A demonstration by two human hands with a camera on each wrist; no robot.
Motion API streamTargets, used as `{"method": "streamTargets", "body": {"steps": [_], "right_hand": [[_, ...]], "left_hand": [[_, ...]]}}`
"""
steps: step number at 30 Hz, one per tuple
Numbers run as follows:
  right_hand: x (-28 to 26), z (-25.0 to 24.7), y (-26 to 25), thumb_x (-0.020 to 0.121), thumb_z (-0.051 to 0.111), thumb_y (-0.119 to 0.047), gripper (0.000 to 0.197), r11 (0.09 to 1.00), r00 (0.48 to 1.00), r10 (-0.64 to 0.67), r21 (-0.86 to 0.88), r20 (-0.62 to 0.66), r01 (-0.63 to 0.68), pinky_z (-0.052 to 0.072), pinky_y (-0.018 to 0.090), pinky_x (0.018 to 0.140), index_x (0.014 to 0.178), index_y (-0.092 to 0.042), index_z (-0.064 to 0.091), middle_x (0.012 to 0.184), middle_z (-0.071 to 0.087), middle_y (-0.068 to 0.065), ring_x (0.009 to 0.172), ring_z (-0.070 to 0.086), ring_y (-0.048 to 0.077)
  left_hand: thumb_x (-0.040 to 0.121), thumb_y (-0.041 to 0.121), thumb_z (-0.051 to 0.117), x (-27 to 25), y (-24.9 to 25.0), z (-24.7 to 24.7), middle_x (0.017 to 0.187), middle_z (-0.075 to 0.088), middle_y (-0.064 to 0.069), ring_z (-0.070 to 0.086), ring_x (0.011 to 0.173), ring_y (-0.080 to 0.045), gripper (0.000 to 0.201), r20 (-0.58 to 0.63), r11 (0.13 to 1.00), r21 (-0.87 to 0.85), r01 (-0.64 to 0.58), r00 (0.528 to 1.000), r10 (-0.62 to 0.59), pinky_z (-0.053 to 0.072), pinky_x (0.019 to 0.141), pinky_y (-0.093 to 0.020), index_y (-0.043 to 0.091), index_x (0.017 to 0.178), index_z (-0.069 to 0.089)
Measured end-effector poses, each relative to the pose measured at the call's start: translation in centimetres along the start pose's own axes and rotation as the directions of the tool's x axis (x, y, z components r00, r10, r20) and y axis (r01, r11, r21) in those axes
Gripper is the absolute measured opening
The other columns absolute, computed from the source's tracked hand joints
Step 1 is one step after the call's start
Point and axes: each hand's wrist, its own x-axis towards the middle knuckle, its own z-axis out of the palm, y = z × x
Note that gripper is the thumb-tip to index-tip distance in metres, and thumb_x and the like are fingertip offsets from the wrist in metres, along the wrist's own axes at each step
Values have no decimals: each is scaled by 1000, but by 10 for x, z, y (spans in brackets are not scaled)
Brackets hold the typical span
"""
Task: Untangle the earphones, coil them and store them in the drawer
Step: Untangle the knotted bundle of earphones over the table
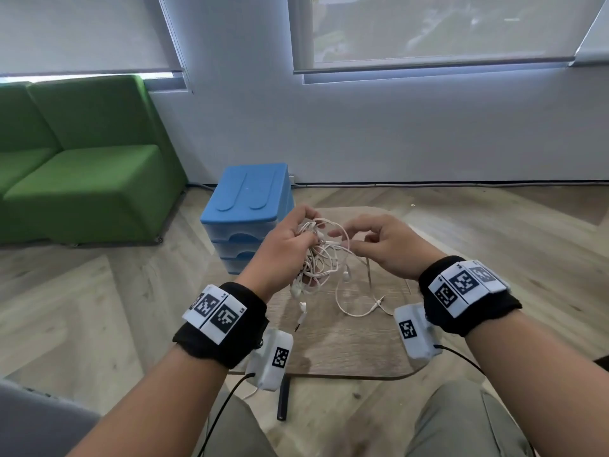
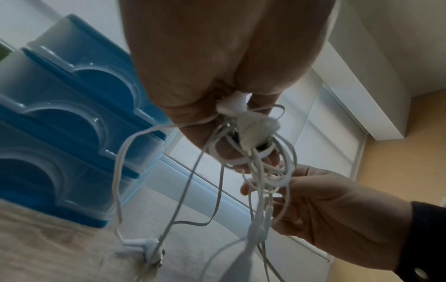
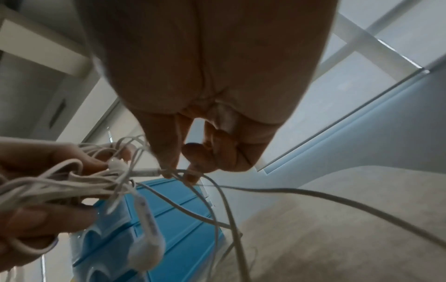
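Observation:
A tangled bundle of white earphones (image 1: 319, 255) hangs above a small wooden table (image 1: 346, 344). My left hand (image 1: 290, 239) grips the top of the tangle, its fingers curled round the cords (image 2: 251, 145). My right hand (image 1: 372, 242) pinches a loose strand (image 3: 173, 171) beside the bundle between thumb and fingertips. Earbuds and a plug dangle down to the tabletop (image 1: 375, 305). A blue plastic drawer unit (image 1: 247, 212) with three shut drawers stands just behind the hands. An inline remote (image 3: 147, 217) hangs from the tangle.
A green sofa (image 1: 75, 166) stands at the left against the wall. A white wall with windows and roller blinds lies behind. My knees sit below the table's near edge, and black cables run from the wrist cameras. A dark table leg (image 1: 282, 400) shows underneath.

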Motion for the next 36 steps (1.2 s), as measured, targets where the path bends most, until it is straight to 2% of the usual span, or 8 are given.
{"method": "streamTargets", "body": {"steps": [3,6,10,19,22,26,31,36], "right_hand": [[4,-1,-2,93,74,-32,12,997,996,-74,15,-50,74,34,37,55,94,-22,80,90,63,13,59,40,25],[8,-5,6,93,74,-27,9,1000,968,-27,-17,-248,23,46,39,66,89,-25,81,84,69,-1,69,57,21],[8,-12,16,93,72,-20,13,991,846,134,85,-515,-105,47,23,76,84,-24,82,79,74,-16,75,63,-4],[3,-25,43,94,67,-21,25,922,619,383,238,-686,-306,49,28,67,71,-23,77,75,76,-2,59,57,9],[0,-24,43,94,69,-16,11,903,670,419,201,-613,-381,52,27,62,97,-20,79,86,76,1,57,58,12],[-2,-14,31,82,68,-2,75,950,910,241,-108,-338,-292,53,35,79,143,-41,50,120,63,-9,77,58,11],[1,4,4,86,68,5,42,1000,999,27,9,35,-27,57,30,66,117,-22,73,108,74,-3,63,62,13],[2,4,-3,97,69,-21,18,997,998,-65,52,-2,65,43,23,52,89,-7,77,61,63,3,54,54,13]], "left_hand": [[103,7,49,-1,-1,0,76,63,-2,60,60,-15,20,30,1000,24,-8,1000,7,52,54,-32,22,106,62],[100,3,47,-4,-2,0,79,62,-1,58,60,-13,25,93,1000,23,14,996,-16,52,55,-31,18,106,66],[98,0,46,-6,-4,-1,82,60,-4,58,61,-11,27,152,997,15,74,986,-75,54,55,-29,16,105,67],[98,4,47,-8,-11,-2,86,62,-9,60,65,-19,24,70,997,-2,78,994,-78,57,63,-40,17,101,67],[98,4,47,-8,-11,-1,88,65,-10,61,64,-20,23,39,998,20,55,998,-56,56,63,-39,17,100,67],[98,4,47,-6,-9,1,85,65,-7,62,64,-19,24,31,998,28,54,998,-55,56,62,-40,17,99,67],[96,7,50,-5,-8,1,80,67,-15,62,65,-20,19,19,997,68,36,999,-37,52,60,-35,18,98,66],[96,7,53,-4,-9,-3,80,66,-8,62,66,-21,19,31,998,58,38,999,-40,53,62,-38,20,97,67]]}}
